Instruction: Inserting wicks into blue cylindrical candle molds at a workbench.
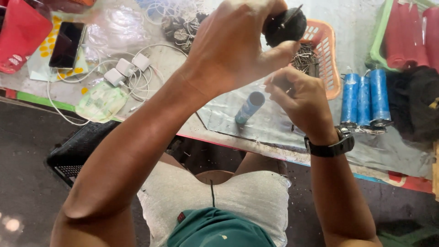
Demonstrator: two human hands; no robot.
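Left hand (233, 50) grips a black round part (286, 25); right hand (299, 98) pinches something unseen above a blue tube (249, 107).

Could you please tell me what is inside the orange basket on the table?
The orange basket holds a heap of thin metal pins. The left hand and its black round object cover the basket's near corner.

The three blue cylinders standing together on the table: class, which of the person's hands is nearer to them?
Right. The right hand, wearing a wristwatch, is just left of the blue cylinders. The left hand is farther left and higher, gripping a black round object.
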